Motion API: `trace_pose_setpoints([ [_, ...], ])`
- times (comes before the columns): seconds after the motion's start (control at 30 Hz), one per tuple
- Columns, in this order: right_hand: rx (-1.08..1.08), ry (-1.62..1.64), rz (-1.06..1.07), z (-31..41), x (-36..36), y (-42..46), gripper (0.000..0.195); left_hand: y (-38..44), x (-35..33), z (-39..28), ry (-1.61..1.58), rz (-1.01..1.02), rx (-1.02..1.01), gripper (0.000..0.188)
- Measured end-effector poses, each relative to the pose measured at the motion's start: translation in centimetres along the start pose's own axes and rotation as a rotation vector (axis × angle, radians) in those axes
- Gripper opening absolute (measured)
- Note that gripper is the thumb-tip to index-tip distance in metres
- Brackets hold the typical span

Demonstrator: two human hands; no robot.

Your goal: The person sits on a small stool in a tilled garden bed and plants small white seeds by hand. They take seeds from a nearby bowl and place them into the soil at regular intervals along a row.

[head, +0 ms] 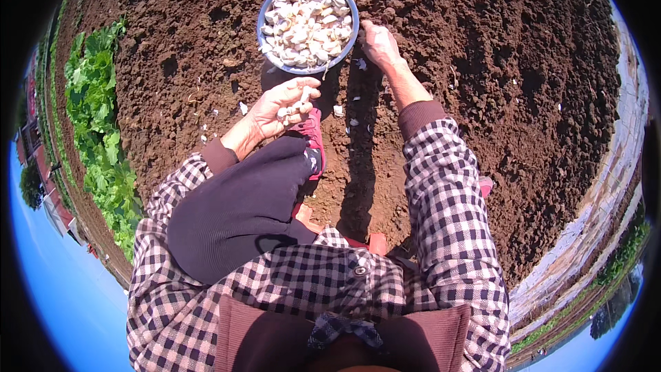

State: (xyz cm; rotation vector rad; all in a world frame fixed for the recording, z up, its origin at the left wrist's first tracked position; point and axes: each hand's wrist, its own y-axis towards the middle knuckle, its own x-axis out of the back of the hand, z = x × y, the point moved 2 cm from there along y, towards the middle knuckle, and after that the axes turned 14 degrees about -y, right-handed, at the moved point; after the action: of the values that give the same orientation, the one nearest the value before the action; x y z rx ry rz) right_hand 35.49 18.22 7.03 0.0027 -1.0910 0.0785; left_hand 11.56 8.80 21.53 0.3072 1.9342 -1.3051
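Note:
A round bowl [265, 57] with a blue-grey rim stands on the brown soil before me, filled with whitish garlic cloves [307, 26]. Just below its near rim, my left hand [281, 106] is turned partly palm up, with several garlic cloves [294, 110] held in its curled fingers. My right hand [379, 44] is beside the bowl's right edge, low over the soil, its fingers bent downward. The fingertips are in shadow and partly hidden, so whether they hold a clove cannot be made out.
Loose, cloddy soil [516, 88] surrounds the bowl, with bits of garlic skin [338, 110] scattered near my feet. My red shoe [313, 132] is close beneath my left hand. Leafy green plants [95, 93] grow in a row at left. Whitish sheeting [583, 227] borders the right side.

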Motion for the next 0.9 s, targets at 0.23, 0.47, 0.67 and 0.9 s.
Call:
trace_pose_setpoints([
  [0.23, -0.308, 1.179, 0.178, 7.9, 6.4, -13.2, 0.028, 2.8, 0.1, 1.4, -0.066, 0.138, -0.013, 0.037],
  [0.47, -0.464, 1.499, 0.071, 10.1, 4.6, -16.6, 0.029, 4.4, 0.2, 2.5, 0.054, 0.023, -0.108, 0.027],
  [0.67, -0.492, 1.635, 0.002, 10.0, 4.6, -16.3, 0.025, 5.3, -0.8, 3.0, 0.114, -0.113, -0.143, 0.017],
  [0.9, -0.555, 1.822, 0.081, 8.5, 4.0, -15.7, 0.029, 5.8, -0.8, 3.3, 0.211, -0.187, -0.163, 0.017],
])
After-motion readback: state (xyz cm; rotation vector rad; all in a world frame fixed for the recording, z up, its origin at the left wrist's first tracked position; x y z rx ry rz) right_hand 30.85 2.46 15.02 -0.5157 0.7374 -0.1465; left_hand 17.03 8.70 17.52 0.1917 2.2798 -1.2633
